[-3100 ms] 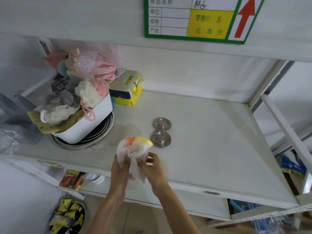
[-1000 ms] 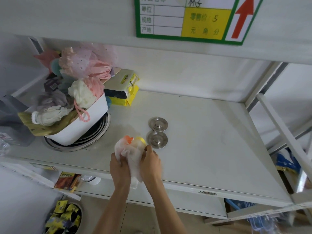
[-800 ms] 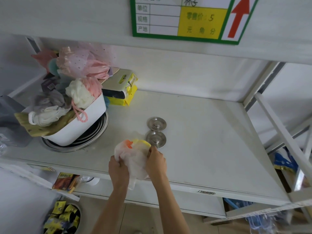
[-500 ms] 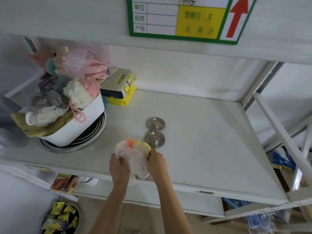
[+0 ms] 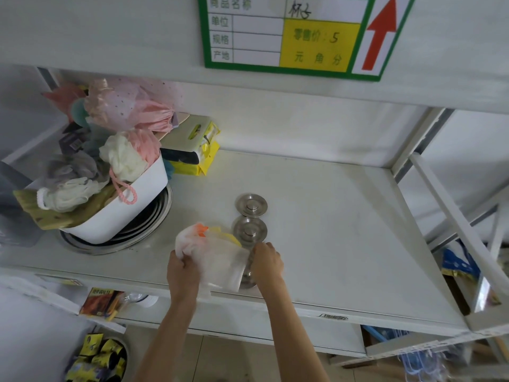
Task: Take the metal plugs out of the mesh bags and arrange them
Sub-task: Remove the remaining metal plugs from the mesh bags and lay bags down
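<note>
The left hand [image 5: 183, 274] is closed around the bunched neck of a white mesh bag [image 5: 217, 260], and the right hand [image 5: 266, 261] pinches the rim of a metal plug [image 5: 248, 274] that is sliding out of the bag's open end, low over the front edge of the shelf [image 5: 344, 244]. Taking the two plugs already set out [image 5: 250, 217] as the landmark, the hands and bag sit just in front of the nearer one, almost touching it. The plug looks like a stiff, smooth steel disc, probably dense for its size and slick, so the edge or the raised centre knob seems the surest place to hold. The bag is soft and limp, and its mesh could snag the rim. Orange and yellow bits [image 5: 217, 231] show through the mesh near its top; what they are I cannot tell. To the left of the landmark pair, well apart, a white tub [image 5: 132, 210] heaped with bath sponges rests on round metal ware, with yellow packets [image 5: 192, 150] behind it. To their right the shelf is bare, so a third plug could go there or continue the line.
</note>
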### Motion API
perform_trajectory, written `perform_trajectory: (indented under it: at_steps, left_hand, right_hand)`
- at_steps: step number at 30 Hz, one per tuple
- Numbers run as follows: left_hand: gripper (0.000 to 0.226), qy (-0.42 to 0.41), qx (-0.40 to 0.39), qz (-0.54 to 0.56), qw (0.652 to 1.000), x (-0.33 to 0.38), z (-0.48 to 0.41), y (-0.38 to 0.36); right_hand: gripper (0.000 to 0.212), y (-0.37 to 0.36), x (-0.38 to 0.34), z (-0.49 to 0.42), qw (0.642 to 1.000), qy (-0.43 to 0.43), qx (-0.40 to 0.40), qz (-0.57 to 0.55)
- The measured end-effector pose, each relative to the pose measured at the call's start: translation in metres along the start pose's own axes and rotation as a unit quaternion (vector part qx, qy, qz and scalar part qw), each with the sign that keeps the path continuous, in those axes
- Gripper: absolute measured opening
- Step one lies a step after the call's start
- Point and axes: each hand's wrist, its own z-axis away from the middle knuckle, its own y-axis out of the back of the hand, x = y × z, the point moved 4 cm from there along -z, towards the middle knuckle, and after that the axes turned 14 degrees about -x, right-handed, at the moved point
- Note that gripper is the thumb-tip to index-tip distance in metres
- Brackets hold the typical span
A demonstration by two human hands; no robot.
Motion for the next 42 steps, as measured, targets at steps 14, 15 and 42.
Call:
perform_trajectory:
  at_steps: [14, 15, 42]
  left_hand:
    - [0.025, -0.038, -0.033, 0.069, 0.996, 0.013, 0.008, 0.025]
    - [0.025, -0.041, -0.037, 0.068, 0.996, 0.015, 0.009, 0.024]
    - [0.033, -0.082, -0.113, -0.011, 0.99, 0.044, 0.032, -0.016]
  right_hand:
    - [0.052, -0.008, -0.001, 0.001, 0.994, -0.007, 0.101, 0.039]
    - [0.05, -0.007, -0.001, 0.002, 0.994, -0.007, 0.104, 0.037]
    - [0.008, 0.026, -0.001, 0.045, 0.965, 0.2, -0.04, -0.164]
